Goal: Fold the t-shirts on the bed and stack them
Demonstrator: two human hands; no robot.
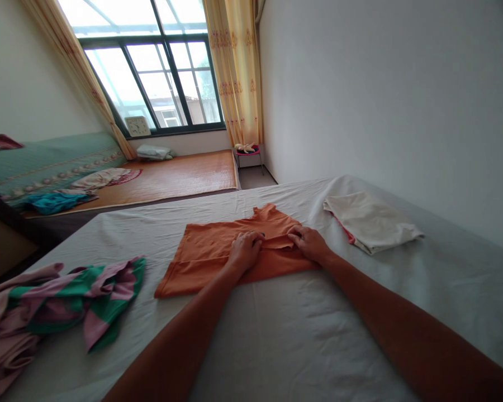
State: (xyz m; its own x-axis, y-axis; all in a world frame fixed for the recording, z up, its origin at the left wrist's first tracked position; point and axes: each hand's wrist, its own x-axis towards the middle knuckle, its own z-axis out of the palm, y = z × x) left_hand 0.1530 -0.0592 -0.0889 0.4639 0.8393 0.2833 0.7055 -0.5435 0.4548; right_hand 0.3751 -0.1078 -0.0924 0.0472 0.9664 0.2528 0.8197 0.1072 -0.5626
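Note:
An orange t-shirt (218, 248) lies flat on the white bed sheet (276, 335), partly folded along its near side. My left hand (245, 249) rests on the folded edge with its fingers curled and pinching the cloth. A little to the right, my right hand (308, 242) grips the same fold near the sleeve. Both forearms stretch out across the sheet toward the shirt.
A folded white garment (371, 220) lies to the right of the shirt, near the wall. A crumpled pink and green garment (88, 298) sits at the left of the bed. Beyond are a second bed (171, 176), a small stool (248, 151) and a window.

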